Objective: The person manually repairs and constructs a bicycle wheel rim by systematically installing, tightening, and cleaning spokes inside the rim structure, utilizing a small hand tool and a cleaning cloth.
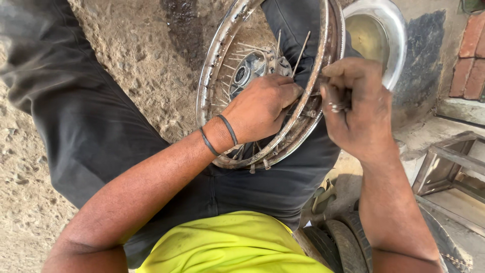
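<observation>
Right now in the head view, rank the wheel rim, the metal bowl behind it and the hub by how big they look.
1. Wheel rim, clearly the largest.
2. Metal bowl, smaller, though it sits farther back and the rim hides part of it, so its true size is unsure.
3. Hub, smallest, partly covered by the left hand.

Wheel rim (212, 76): silver chrome w/ brown rust patches. Spokes (301, 50): dull grey. Hub (247, 71): grey metal, dark centre. Wristbands (218, 135): black, x2. Trousers (91, 126): dark grey/black. Shirt (237, 242): neon yellow-green. Ground (136, 50): tan dirt, dark stain at top. Bricks (472, 55): red. Bowl (389, 25): shiny silver. Tyre (343, 245): black.
</observation>
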Motion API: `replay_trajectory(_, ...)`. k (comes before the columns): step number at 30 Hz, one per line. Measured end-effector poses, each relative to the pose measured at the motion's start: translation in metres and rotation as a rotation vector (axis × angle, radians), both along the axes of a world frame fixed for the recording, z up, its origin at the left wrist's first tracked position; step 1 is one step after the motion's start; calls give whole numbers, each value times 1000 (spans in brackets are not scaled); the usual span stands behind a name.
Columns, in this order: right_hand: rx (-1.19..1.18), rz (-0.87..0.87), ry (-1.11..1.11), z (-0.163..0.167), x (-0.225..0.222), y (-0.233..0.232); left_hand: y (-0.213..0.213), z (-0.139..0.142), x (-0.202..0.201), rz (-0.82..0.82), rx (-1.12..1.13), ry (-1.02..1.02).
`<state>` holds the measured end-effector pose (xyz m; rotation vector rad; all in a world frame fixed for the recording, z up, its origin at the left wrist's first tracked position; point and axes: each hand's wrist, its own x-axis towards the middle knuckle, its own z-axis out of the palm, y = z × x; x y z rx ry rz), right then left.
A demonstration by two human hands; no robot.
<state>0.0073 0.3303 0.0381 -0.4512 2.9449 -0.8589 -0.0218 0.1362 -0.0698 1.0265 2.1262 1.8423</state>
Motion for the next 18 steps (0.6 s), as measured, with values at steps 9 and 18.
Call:
replay_trajectory(9, -4, 0, 21, -2, 2, -1, 0, 0, 1, -5, -11, -10)
replay_trajectory(18, -3, 13, 65, 0, -3, -9, 0, 0, 1, -1, 3, 9)
